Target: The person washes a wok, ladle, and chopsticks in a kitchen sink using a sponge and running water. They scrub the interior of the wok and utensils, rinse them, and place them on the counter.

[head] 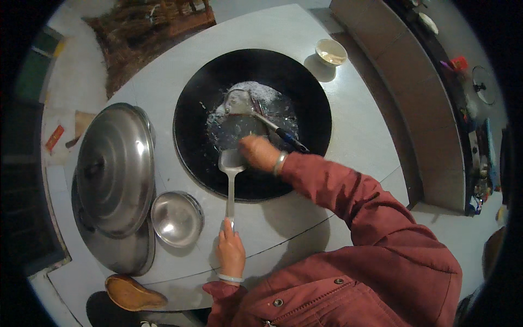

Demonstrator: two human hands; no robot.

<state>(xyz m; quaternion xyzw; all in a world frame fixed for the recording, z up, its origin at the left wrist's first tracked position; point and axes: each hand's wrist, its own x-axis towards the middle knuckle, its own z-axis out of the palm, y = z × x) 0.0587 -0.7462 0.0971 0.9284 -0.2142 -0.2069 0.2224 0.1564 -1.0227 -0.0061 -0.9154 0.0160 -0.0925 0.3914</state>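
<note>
A large black wok [196, 102] is set into the white tiled stovetop before me, with foamy water [241, 128] in its bottom. My left hand [231, 249] grips the handle of a metal wok spatula [231, 188], whose blade lies over the near side of the wok. Close against that blade is my right hand [261, 153], blurred, with curled fingers; whether it holds something is hidden. Another metal utensil with a dark blue handle [288, 139] leans in the wok, its broad head in the foamy water.
Large metal lids [116, 171] lie on the left beside a steel bowl [175, 220]. A gourd-shaped scoop [132, 292] sits at the near left edge. At the far right corner stands a pale bowl [331, 53]. A tiled counter [433, 135] runs along the right; firewood or straw [135, 41] lies beyond.
</note>
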